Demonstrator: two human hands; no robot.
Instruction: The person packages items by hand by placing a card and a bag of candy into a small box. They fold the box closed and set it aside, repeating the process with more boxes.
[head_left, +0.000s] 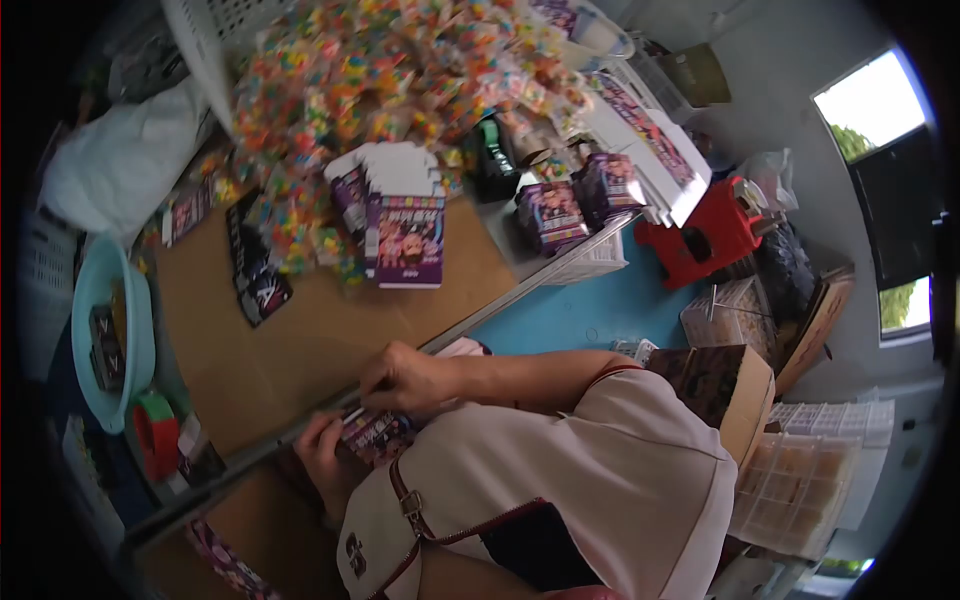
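In front of my body, at the table's near edge, a small printed purple carton (378,437) is in my left hand (320,452), whose fingers wrap round its end. My right hand (408,376) is closed just above the same carton, fingertips at its white-edged end. Whatever lies between those fingertips is hidden. On the brown cardboard work surface (330,350) lie a purple printed box (410,240) and a fanned stack of white-edged flat cartons (385,168). A dark printed pouch (258,265) lies left of them.
Many clear packets of colourful candy (380,80) are heaped at the back. Beside them are a black tape dispenser (493,160) and purple boxes (552,215). A light-blue basin (115,335) and a tape roll (155,435) sit left. A red machine (700,235) stands right.
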